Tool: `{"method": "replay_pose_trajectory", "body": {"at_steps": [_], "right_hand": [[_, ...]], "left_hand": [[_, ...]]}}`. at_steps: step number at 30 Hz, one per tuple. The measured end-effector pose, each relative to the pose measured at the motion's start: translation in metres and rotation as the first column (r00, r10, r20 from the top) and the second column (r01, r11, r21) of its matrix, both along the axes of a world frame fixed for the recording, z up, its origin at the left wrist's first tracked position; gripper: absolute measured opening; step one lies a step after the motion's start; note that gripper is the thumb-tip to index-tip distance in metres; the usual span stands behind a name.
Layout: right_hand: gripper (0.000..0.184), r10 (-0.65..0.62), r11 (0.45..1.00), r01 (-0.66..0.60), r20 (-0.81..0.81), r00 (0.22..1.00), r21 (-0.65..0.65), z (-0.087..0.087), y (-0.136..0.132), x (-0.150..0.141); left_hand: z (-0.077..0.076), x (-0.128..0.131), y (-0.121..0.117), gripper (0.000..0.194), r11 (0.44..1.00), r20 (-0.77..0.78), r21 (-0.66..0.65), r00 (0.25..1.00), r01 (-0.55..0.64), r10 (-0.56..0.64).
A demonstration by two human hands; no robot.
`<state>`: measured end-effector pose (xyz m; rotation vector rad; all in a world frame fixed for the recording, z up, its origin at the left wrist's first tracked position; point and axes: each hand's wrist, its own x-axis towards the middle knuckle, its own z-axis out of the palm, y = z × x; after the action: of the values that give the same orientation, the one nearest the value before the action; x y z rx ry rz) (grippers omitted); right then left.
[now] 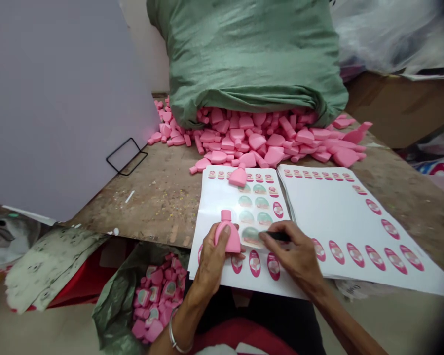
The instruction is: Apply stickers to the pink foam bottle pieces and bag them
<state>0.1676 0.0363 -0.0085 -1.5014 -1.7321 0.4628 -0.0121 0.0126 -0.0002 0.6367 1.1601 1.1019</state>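
My left hand (211, 259) is closed around a small pink bottle (227, 232), held upright over the near edge of a white sticker sheet (222, 197). My right hand (298, 254) pinches a thin dark tool (277, 236) whose tip touches a green oval sticker (250, 235) on that sheet. Rows of green and pink oval stickers cover the sheet. Another pink bottle (238, 176) lies on the sheet's far part.
A second sticker sheet (329, 212) lies to the right on the worn wooden table (155, 197). A green sack (251, 54) spills a pile of pink bottles (259, 140) at the back. A bag of labelled bottles (155, 296) sits below left. A black wire frame (126, 156) leans at left.
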Motion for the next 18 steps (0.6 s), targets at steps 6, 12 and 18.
{"method": "replay_pose_trajectory", "body": {"at_steps": [6,12,18], "right_hand": [[0.023,0.097,0.977,-0.135,-0.219,0.971,-0.164,0.033,-0.003,-0.01],[0.021,0.194,0.977,-0.208,-0.195,0.961,-0.052,0.046,-0.006,-0.022],[0.015,0.213,0.977,-0.214,-0.152,0.965,0.015,0.046,-0.006,-0.024]], "left_hand": [[0.016,0.002,0.002,0.061,0.997,0.229,-0.018,0.97,-0.081,0.083],[0.028,0.007,0.004,0.059,0.998,0.237,0.068,0.971,0.016,-0.031],[0.025,0.007,0.002,0.054,0.996,0.266,0.084,0.963,0.032,-0.054]]}}
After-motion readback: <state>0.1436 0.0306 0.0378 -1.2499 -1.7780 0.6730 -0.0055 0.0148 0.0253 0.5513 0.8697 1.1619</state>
